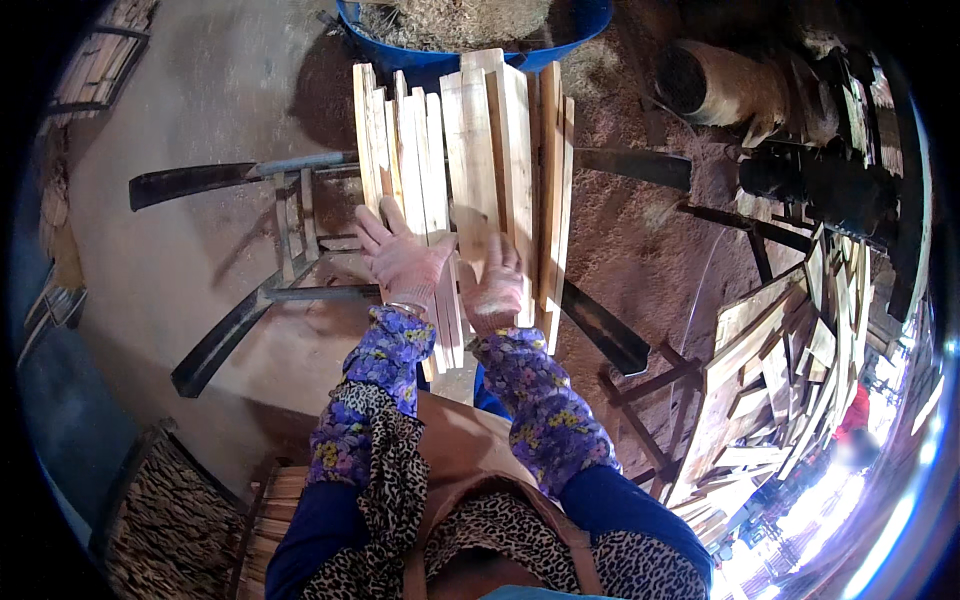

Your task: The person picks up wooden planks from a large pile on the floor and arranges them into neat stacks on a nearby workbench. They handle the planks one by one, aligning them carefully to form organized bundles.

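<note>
A batch of thin pale wooden slats (500,140) lies side by side on a dark metal frame (300,215) in front of me. My left hand (398,255), in a pinkish work glove, rests flat on the near left part of the slats with fingers spread. In the same kind of glove, my right hand (497,285) presses on the slats just to the right. Neither hand grips anything. Floral sleeve covers wrap both forearms.
A blue tub (420,62) filled with sawdust stands beyond the slats. A heap of loose slats (780,380) sits at the right. A log (720,85) and dark machinery lie at the upper right. Stacked slats (275,510) are by my left leg. Sawdust covers the floor.
</note>
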Demonstrator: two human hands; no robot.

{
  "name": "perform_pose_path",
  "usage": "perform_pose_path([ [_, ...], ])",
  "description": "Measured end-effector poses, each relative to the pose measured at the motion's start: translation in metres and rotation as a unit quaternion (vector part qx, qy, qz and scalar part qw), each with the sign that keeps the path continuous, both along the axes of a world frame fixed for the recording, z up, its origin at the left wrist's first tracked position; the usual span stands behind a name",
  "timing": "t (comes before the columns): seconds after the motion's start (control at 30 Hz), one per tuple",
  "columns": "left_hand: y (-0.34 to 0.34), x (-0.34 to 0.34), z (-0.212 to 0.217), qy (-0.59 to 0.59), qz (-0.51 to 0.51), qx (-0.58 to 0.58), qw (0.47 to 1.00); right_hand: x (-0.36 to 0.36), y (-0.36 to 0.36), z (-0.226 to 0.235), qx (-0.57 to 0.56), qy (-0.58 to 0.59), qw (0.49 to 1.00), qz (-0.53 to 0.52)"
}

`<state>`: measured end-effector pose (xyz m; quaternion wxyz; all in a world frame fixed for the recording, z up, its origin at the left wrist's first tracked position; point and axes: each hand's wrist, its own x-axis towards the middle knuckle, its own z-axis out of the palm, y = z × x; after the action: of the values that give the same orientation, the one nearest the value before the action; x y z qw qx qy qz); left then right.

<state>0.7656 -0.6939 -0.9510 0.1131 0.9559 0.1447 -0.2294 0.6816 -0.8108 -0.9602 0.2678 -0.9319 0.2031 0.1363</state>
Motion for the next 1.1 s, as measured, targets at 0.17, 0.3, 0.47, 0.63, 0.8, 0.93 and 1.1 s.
perform_pose_path([
  [0.17, -0.002, 0.009, 0.009, 0.009, 0.009, -0.005, 1.000, 0.011, 0.020, -0.010, -0.069, 0.035, 0.995, -0.063],
  [0.3, -0.002, 0.012, 0.014, 0.026, 0.008, 0.011, 1.000, 0.040, 0.019, 0.004, 0.025, 0.162, 0.979, -0.123],
  [0.47, 0.010, -0.007, -0.019, -0.065, 0.012, -0.060, 0.996, 0.085, 0.005, 0.020, 0.028, 0.271, 0.925, -0.264],
  [0.63, -0.003, 0.001, -0.017, -0.046, 0.011, -0.046, 0.998, 0.008, -0.016, -0.078, 0.160, -0.100, 0.982, 0.003],
  [0.8, -0.006, 0.004, -0.003, -0.029, 0.001, 0.000, 1.000, 0.021, -0.004, -0.045, 0.562, 0.028, 0.794, -0.231],
  [0.93, -0.009, 0.006, -0.001, -0.002, 0.012, 0.029, 1.000, 0.041, -0.027, -0.016, -0.006, 0.010, 0.985, 0.174],
  [1.1, -0.010, 0.004, -0.009, -0.019, -0.009, 0.005, 1.000, 0.073, -0.053, -0.060, -0.113, 0.073, 0.920, 0.368],
])
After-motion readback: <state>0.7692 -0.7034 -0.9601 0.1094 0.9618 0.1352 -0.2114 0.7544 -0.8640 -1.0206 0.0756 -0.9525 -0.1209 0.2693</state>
